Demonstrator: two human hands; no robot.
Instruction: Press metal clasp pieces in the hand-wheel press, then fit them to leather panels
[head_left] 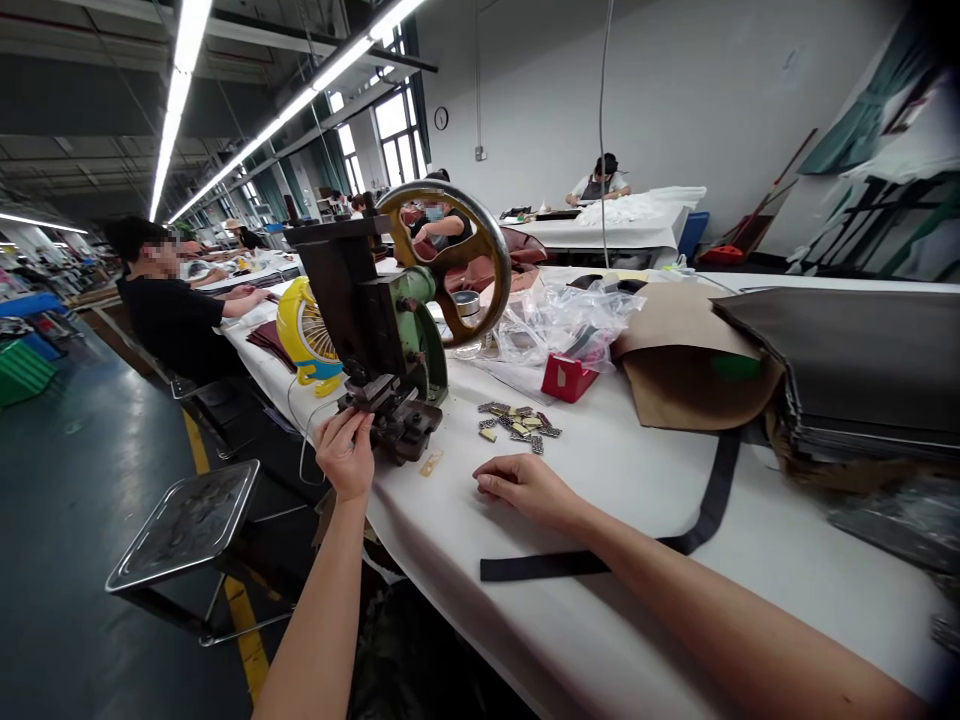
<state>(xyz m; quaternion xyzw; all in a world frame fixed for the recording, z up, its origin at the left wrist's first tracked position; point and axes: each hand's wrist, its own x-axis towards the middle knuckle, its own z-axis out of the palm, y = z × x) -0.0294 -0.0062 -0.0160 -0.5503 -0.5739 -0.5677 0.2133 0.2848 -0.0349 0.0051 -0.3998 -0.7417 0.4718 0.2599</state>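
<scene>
A hand-wheel press (352,300) with a dark metal body and green frame stands at the table's left edge. My left hand (346,458) is at its lower front, fingers closed together against the die area; whatever they pinch is hidden. My right hand (529,488) rests on the white tabletop with curled fingers, thumb against the index finger. What it holds, if anything, does not show. Just beyond it lies a loose pile of small patterned and yellow-backed pieces (521,424). A dark strap (544,567) runs under my right forearm. A small tan piece (431,463) lies beside the press.
Behind the pile stand a red tape dispenser (568,378) and crumpled clear plastic (555,315). Brown paper (697,370) and stacked dark sheets (877,360) lie at right. A yellow fan (306,335) stands behind the press; a stool (187,520) is at left. Co-workers sit nearby.
</scene>
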